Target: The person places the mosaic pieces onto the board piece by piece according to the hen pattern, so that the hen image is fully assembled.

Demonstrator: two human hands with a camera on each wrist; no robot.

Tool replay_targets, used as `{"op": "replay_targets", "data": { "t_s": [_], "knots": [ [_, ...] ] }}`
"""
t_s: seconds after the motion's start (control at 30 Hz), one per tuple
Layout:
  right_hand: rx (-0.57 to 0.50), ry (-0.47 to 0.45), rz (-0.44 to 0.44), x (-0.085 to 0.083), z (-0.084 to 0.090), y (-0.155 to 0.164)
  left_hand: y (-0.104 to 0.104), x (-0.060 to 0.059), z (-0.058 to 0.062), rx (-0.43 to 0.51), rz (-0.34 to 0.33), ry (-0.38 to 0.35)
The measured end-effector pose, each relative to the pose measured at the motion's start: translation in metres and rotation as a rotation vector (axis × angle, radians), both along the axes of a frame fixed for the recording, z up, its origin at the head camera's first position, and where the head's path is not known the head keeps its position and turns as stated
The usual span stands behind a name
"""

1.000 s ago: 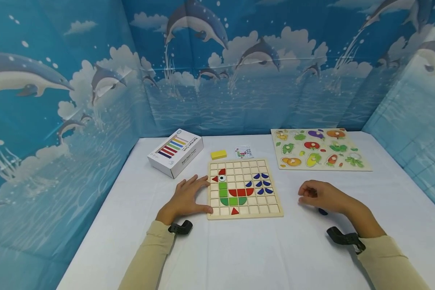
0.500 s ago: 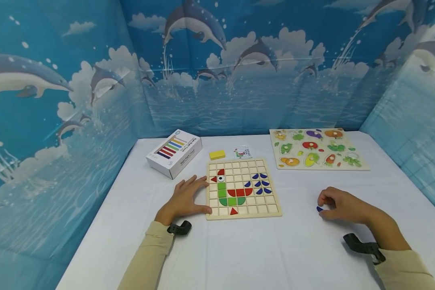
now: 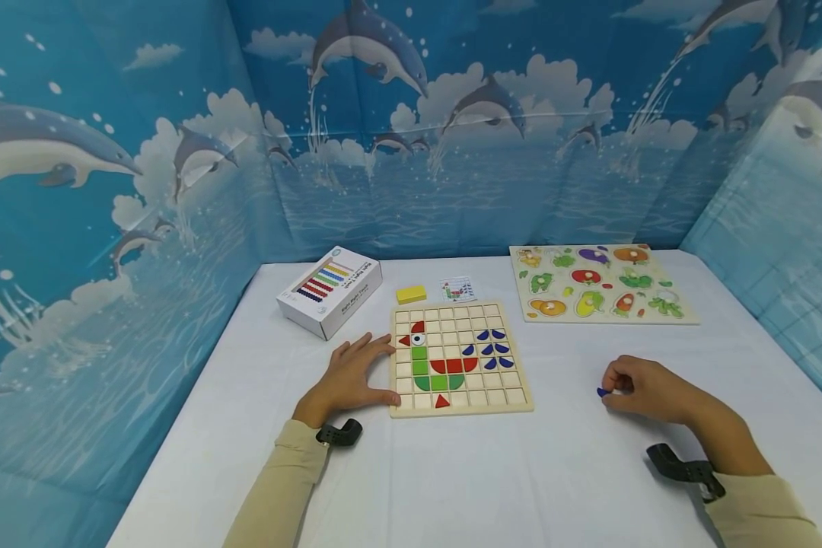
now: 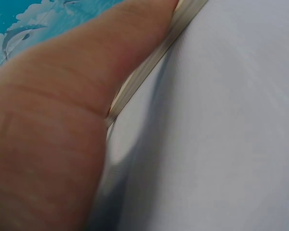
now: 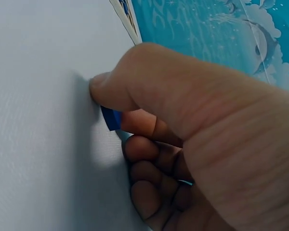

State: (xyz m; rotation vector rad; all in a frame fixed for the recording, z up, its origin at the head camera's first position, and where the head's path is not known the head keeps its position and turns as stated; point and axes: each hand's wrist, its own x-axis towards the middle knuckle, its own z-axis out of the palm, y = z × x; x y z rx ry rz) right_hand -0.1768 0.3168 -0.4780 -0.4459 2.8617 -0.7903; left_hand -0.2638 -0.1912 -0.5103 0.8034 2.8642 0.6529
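A wooden grid board (image 3: 479,396) lies on the white table, bearing red, green and blue flat pieces and one round eye piece laid out like a bird. The left hand (image 3: 349,378) rests at the board's left edge, fingers spread and touching it; the left wrist view shows the thumb (image 4: 130,38) against the board's side. To the right of the board, the right hand (image 3: 651,390) pinches a small blue piece (image 5: 111,118) between thumb and index finger, just above the cloth. Its other fingers are curled. Most of that piece is hidden by the thumb.
Behind the board are a yellow block (image 3: 411,294) and a small picture card (image 3: 458,288). A white box (image 3: 330,291) stands at the back left. A vegetable puzzle board (image 3: 603,284) lies at the back right. A dolphin-print cloth (image 3: 397,198) hangs around the table.
The right hand has moved right, away from the board, and now pinches the blue piece that lay on the table. The left hand stays at the board's edge.
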Motion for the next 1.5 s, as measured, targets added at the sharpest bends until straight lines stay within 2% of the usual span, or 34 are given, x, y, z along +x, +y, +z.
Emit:
{"op": "replay_targets", "data": {
  "t_s": [0.27, 0.47, 0.63, 1.17, 1.5],
  "knots": [
    [0.026, -0.001, -0.019, 0.0, 0.001, -0.002, 0.0, 0.001, 0.0, 0.005, 0.001, 0.0],
    [0.032, 0.051, -0.025, -0.003, -0.002, -0.008, 0.0, 0.001, 0.0, -0.003, 0.004, 0.003],
    [0.016, 0.109, -0.002, -0.011, -0.005, -0.025, 0.0, 0.001, -0.001, -0.002, 0.007, 0.007],
    [0.019, 0.151, 0.054, -0.038, 0.0, -0.081, 0.002, 0.002, 0.0, 0.002, 0.015, -0.007],
    [-0.015, 0.116, 0.11, -0.049, 0.005, -0.11, 0.001, 0.002, 0.0, 0.009, 0.01, 0.006]
  ]
}}
